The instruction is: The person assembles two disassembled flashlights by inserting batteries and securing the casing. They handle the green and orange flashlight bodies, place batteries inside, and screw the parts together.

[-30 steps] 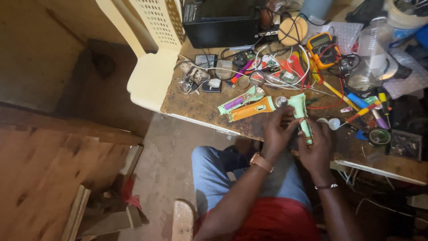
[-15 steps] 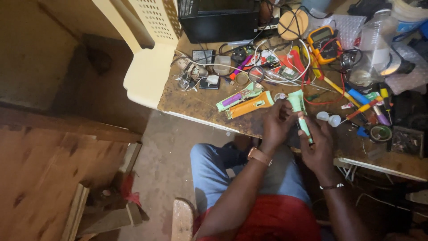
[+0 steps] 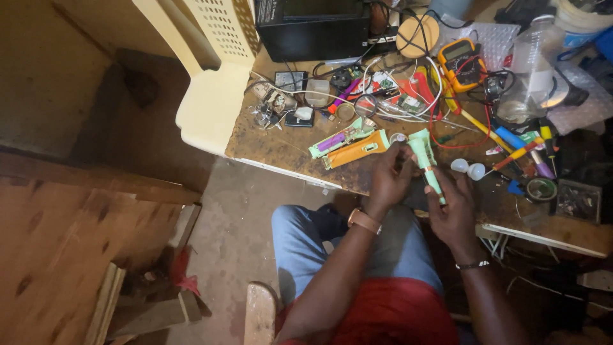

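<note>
Both hands on green torch (image 3: 426, 161) — left hand (image 3: 391, 180), right hand (image 3: 452, 211), fingers closed round it, over workbench (image 3: 287, 148).

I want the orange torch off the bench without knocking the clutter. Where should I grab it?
Grip the orange torch across its slim handle at the lower left end, coming from the bench's near edge. It lies flat and slanted, that end pointing at bare bench; the wider head sits near the left hand and the green torch.

both hands (image 3: 389, 176) (image 3: 454, 211) around a pale green torch (image 3: 426, 161) — above a cluttered workbench (image 3: 281, 148)
</note>
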